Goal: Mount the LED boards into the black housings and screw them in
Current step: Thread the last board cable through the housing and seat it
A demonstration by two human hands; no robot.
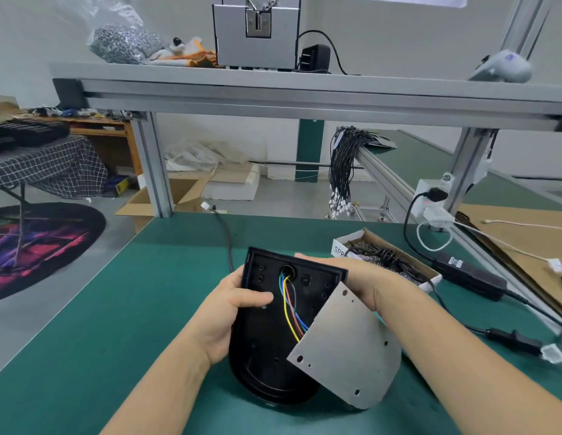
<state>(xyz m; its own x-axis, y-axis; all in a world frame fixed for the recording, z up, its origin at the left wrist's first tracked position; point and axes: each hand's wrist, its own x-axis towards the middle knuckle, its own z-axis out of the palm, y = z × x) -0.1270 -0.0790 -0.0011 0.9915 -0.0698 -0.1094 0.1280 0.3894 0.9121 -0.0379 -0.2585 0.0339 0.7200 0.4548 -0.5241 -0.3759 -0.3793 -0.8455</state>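
- We see the black housing [267,334] tilted up off the green table [116,324], its open inside facing us.
- Our left hand [229,315] grips the housing's left edge, thumb curled onto its inner face.
- Our right hand [358,277] wraps the housing's far right corner from behind.
- The grey LED board [345,350] leans against the housing's right side, joined to it by coloured wires [289,306] from the housing's round hole.
- A cardboard box [395,252] sits just behind the housing.
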